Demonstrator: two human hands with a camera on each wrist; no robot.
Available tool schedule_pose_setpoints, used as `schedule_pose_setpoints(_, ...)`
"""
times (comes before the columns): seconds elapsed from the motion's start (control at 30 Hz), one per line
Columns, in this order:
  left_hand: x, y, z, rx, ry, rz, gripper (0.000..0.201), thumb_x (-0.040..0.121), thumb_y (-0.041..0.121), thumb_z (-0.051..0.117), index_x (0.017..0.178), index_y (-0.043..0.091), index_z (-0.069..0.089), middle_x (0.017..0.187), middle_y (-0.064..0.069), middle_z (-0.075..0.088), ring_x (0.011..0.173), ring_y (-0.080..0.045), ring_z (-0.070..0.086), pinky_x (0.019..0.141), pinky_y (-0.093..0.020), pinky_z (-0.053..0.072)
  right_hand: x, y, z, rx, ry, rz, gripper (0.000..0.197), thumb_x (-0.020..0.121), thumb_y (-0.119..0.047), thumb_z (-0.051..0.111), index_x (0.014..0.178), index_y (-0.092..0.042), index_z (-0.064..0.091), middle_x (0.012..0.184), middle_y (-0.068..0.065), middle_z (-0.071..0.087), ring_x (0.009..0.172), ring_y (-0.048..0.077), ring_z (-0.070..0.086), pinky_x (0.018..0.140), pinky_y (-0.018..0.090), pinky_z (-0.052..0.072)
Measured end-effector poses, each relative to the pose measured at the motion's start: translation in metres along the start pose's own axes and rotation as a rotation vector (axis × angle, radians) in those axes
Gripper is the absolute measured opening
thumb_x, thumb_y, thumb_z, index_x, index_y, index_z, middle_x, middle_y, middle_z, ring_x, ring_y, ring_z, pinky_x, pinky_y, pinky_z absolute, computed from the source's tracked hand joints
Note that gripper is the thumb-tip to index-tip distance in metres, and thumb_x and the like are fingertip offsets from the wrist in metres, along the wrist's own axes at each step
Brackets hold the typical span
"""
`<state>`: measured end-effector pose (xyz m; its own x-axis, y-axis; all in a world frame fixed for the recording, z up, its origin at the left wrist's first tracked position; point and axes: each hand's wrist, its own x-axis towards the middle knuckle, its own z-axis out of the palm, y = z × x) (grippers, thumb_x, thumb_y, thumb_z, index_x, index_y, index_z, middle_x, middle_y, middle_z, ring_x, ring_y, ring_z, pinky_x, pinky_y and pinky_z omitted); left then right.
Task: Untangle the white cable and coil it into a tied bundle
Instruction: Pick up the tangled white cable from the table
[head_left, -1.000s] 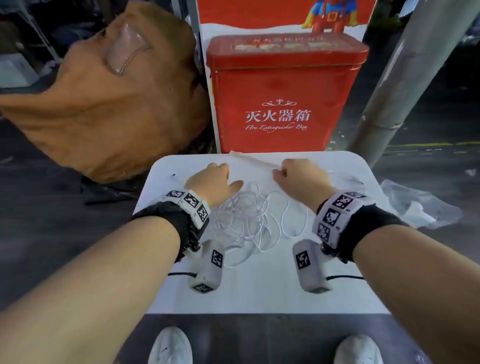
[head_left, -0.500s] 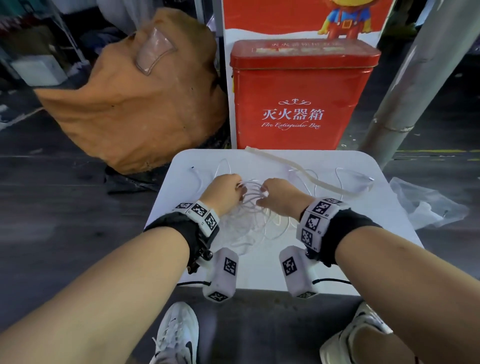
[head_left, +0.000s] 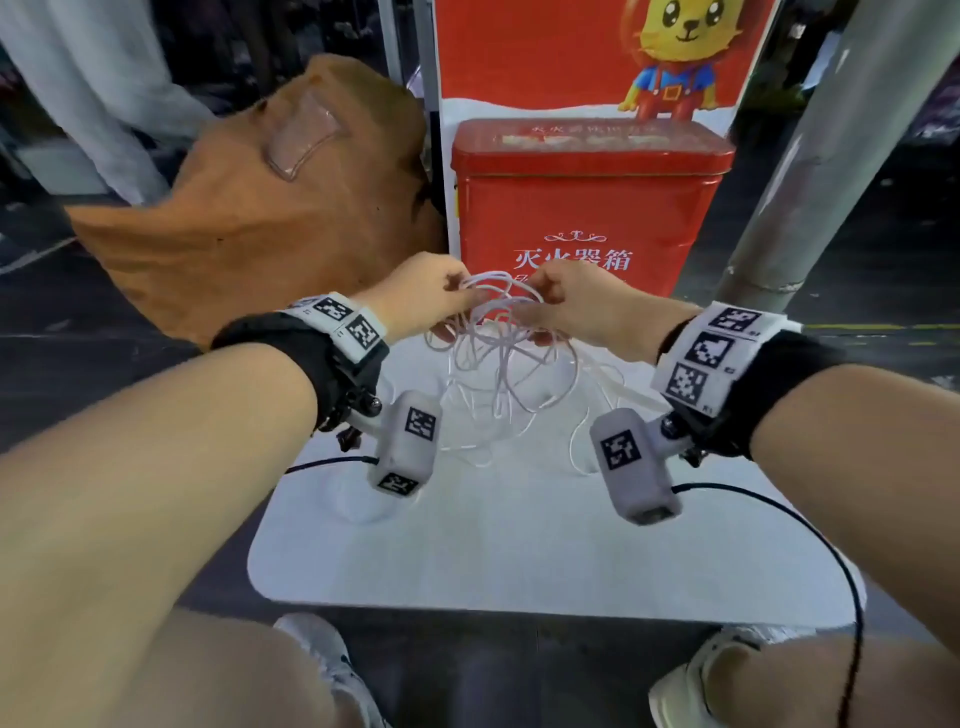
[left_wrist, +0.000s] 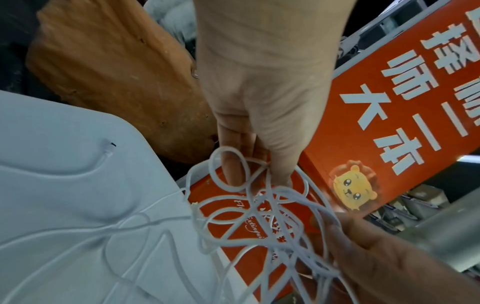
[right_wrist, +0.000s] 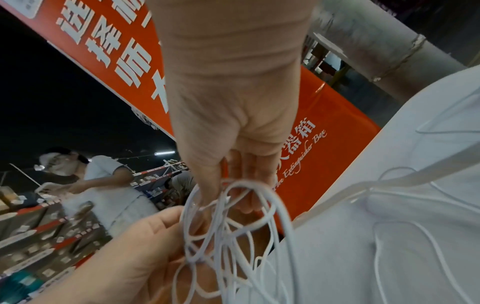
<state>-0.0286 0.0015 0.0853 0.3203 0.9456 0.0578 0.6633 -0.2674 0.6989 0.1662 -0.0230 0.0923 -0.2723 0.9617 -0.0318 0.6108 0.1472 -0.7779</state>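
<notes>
A thin white cable (head_left: 501, 358) hangs as a tangle of loops above the small white table (head_left: 519, 545). Its top is held up between both hands, and its lower strands trail onto the tabletop. My left hand (head_left: 457, 299) pinches the left side of the tangle (left_wrist: 249, 197), thumb against fingertips. My right hand (head_left: 540, 296) pinches the right side (right_wrist: 228, 207). The two hands sit close together, almost touching. One cable end (left_wrist: 109, 149) lies on the table at the far left. A flat translucent strip (right_wrist: 389, 189) crosses the table on the right.
A red fire extinguisher box (head_left: 587, 208) stands just behind the table. An orange-brown sack (head_left: 270, 208) leans at the left, and a grey pillar (head_left: 810, 156) rises at the right. My shoes (head_left: 322, 660) show under the table's near edge. A person (right_wrist: 85, 172) stands at a stall beyond.
Both hands came together over the tangle, pinched it and lifted it off the table. The cable now hangs in the air between them.
</notes>
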Motion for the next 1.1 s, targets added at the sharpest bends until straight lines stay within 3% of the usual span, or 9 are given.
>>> schedule_pose_setpoints(0.13, 0.012, -0.019, 0.014, 0.107, -0.091, -0.028, 0.035, 0.094, 0.028, 0.059, 0.089, -0.006, 0.06, 0.078, -0.015, 0.066, 0.065, -0.022, 0.058, 0.057, -0.03, 0.047, 0.01, 0.031, -0.001, 0.044, 0.004, 0.083, 0.025, 0.093, -0.032, 0.058, 0.106, -0.011, 0.056, 0.096, 0.004, 0.065, 0.086, 0.018, 0.064, 0.073, 0.031, 0.058)
schedule_pose_setpoints(0.23, 0.027, -0.029, 0.029, 0.459, -0.225, -0.104, 0.035, 0.098, 0.024, 0.048, 0.069, 0.004, 0.051, 0.067, -0.007, 0.048, 0.058, -0.018, 0.045, 0.053, -0.027, 0.036, 0.019, 0.057, -0.009, -0.131, 0.091, 0.166, 0.021, 0.095, -0.024, 0.051, 0.104, -0.006, 0.059, 0.098, 0.009, 0.063, 0.088, 0.025, 0.062, 0.074, 0.037, 0.057)
schedule_pose_setpoints(0.33, 0.047, -0.018, 0.045, 0.718, -0.322, -0.168, 0.019, 0.093, 0.024, 0.046, 0.083, 0.014, 0.059, 0.085, -0.003, 0.048, 0.085, -0.021, 0.045, 0.08, -0.035, 0.037, 0.021, 0.083, -0.02, -0.325, 0.143, 0.215, 0.017, 0.096, -0.016, 0.046, 0.102, -0.008, 0.059, 0.094, 0.005, 0.058, 0.084, 0.022, 0.054, 0.068, 0.028, 0.042)
schedule_pose_setpoints(0.43, 0.07, 0.005, 0.063, 0.637, -0.327, -0.13, 0.016, 0.085, 0.017, 0.046, 0.084, 0.016, 0.063, 0.099, -0.007, 0.061, 0.099, -0.027, 0.048, 0.087, -0.04, 0.036, 0.015, 0.118, -0.034, -0.474, 0.121, 0.299, 0.016, 0.096, -0.017, 0.044, 0.103, -0.013, 0.058, 0.101, 0.003, 0.058, 0.09, 0.022, 0.053, 0.068, 0.024, 0.037)
schedule_pose_setpoints(0.57, 0.089, 0.034, 0.1, 0.439, -0.374, 0.049, 0.028, 0.09, 0.027, 0.039, 0.085, 0.006, 0.057, 0.103, -0.018, 0.064, 0.098, -0.03, 0.058, 0.087, -0.04, 0.045, 0.006, 0.165, -0.052, -0.561, 0.117, 0.45, 0.028, 0.089, -0.024, 0.055, 0.115, -0.02, 0.061, 0.131, 0.007, 0.053, 0.119, 0.027, 0.049, 0.098, 0.032, 0.041)
schedule_pose_setpoints(0.7, 0.087, 0.037, 0.146, 0.5, -0.429, 0.133, 0.042, 0.097, 0.04, 0.046, 0.115, 0.007, 0.062, 0.119, -0.011, 0.062, 0.105, -0.027, 0.057, 0.089, -0.034, 0.044, -0.01, 0.196, -0.059, -0.51, 0.035, 0.629, 0.051, 0.087, -0.027, 0.059, 0.136, -0.025, 0.045, 0.14, 0.012, 0.035, 0.12, 0.034, 0.045, 0.096, 0.039, 0.044)
schedule_pose_setpoints(0.87, 0.088, 0.026, 0.173, 0.605, -0.537, 0.165, 0.047, 0.092, 0.011, 0.046, 0.138, 0.022, 0.045, 0.13, -0.01, 0.043, 0.108, -0.033, 0.057, 0.091, -0.038, 0.047, -0.014, 0.201, -0.044, -0.468, -0.047, 0.537, 0.051, 0.087, -0.038, 0.06, 0.135, -0.033, 0.046, 0.136, 0.011, 0.039, 0.117, 0.036, 0.047, 0.098, 0.048, 0.044)
schedule_pose_setpoints(1.0, 0.089, 0.018, 0.176, 0.752, -0.539, 0.252, 0.039, 0.093, 0.009, 0.047, 0.129, 0.021, 0.055, 0.128, -0.007, 0.055, 0.111, -0.03, 0.055, 0.085, -0.036, 0.047, -0.013, 0.189, -0.03, -0.367, -0.087, 0.425, 0.055, 0.085, -0.042, 0.064, 0.134, -0.022, 0.048, 0.136, 0.007, 0.046, 0.115, 0.027, 0.051, 0.096, 0.033, 0.042)
schedule_pose_setpoints(1.1, 0.086, 0.015, 0.168, 0.711, -0.503, 0.271, 0.023, 0.092, 0.014, 0.053, 0.109, 0.02, 0.067, 0.113, -0.004, 0.063, 0.104, -0.028, 0.057, 0.081, -0.034, 0.046, -0.012, 0.182, -0.025, -0.399, -0.167, 0.368, 0.062, 0.079, -0.044, 0.071, 0.131, -0.018, 0.05, 0.13, 0.005, 0.05, 0.106, 0.02, 0.051, 0.093, 0.033, 0.042)
